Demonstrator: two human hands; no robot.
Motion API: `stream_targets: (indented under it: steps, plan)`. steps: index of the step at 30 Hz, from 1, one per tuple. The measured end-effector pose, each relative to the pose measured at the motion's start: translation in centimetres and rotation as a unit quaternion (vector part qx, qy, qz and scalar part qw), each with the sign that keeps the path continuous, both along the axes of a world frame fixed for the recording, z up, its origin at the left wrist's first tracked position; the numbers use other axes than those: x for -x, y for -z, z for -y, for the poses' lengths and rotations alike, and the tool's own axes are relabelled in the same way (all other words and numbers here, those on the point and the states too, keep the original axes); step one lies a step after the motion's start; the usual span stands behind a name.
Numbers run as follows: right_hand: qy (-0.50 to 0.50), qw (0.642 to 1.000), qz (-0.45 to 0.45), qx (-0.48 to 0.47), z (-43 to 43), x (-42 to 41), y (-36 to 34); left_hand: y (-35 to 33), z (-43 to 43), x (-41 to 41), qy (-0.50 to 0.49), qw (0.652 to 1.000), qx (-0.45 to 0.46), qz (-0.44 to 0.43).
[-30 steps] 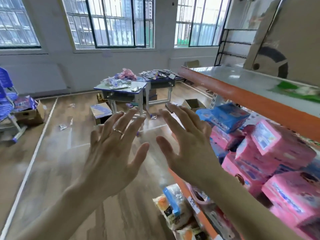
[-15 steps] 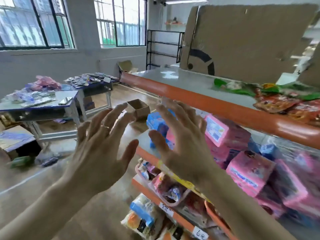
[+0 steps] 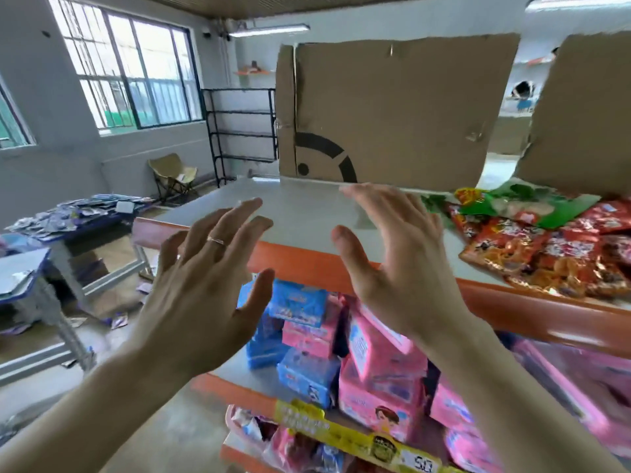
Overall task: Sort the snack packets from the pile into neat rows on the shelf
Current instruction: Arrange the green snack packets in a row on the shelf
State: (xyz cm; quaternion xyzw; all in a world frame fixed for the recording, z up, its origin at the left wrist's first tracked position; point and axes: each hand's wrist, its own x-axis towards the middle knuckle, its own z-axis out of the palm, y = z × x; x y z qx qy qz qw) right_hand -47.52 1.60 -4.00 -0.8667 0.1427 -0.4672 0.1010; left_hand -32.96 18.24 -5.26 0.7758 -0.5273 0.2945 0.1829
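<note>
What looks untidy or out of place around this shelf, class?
The red snack packets lie heaped and overlapping at the right of the top shelf, with green packets mixed in behind, not in rows. Loose packets litter the floor beside the desk.

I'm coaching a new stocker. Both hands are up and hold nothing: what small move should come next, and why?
Probably reach the right hand rightward and pick up the nearest red packet. Both it and the left hand are open and hold nothing, the packets lie jumbled at the right of the top shelf, and the surface left of them shows room for a row.
</note>
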Motion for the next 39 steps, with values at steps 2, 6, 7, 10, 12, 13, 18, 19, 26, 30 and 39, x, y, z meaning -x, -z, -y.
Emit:
stream_targets:
  steps: [2,6,7,10,12,13,18,19,26,30,39]
  plan:
    - [-0.015,1.0,0.007,-0.022,0.8,-0.7,-1.1,-1.3,1.3,-1.5,0.017,1.0,-0.001,-0.007]
    - [-0.013,0.991,0.002,-0.136,3.3,-0.5,-2.7,-3.3,5.2,-2.8,0.061,0.998,-0.016,-0.024]
    - [0.008,0.988,-0.005,-0.153,4.1,-0.1,-3.0,-3.6,6.4,-2.8,0.077,0.995,-0.017,-0.062]
    - [0.063,0.969,-0.005,-0.24,6.3,0.7,-3.6,-5.0,10.6,-3.2,0.16,0.959,-0.028,-0.233]
    - [0.105,0.958,0.003,-0.266,7.2,0.7,-3.4,-6.1,14.2,-3.7,0.21,0.936,-0.042,-0.28]
    - [0.135,0.958,0.009,-0.251,7.5,0.6,-3.0,-6.6,16.2,-3.9,0.227,0.93,-0.055,-0.285]
    - [0.254,0.96,0.038,-0.115,8.0,0.4,-1.0,-7.8,25.5,-4.4,0.265,0.913,-0.169,-0.259]
    - [0.271,0.956,0.049,-0.102,7.9,0.4,-1.0,-7.7,27.0,-4.3,0.264,0.911,-0.193,-0.251]
    - [0.316,0.935,0.05,-0.151,7.9,0.5,-1.0,-5.8,32.5,-4.0,0.279,0.873,-0.252,-0.309]
    - [0.232,0.932,0.109,-0.255,7.7,0.8,-1.6,-6.4,32.4,-4.7,0.311,0.808,-0.206,-0.456]
    - [0.177,0.921,0.137,-0.319,8.3,0.6,-1.9,-10.7,26.6,-8.2,0.337,0.671,-0.11,-0.652]
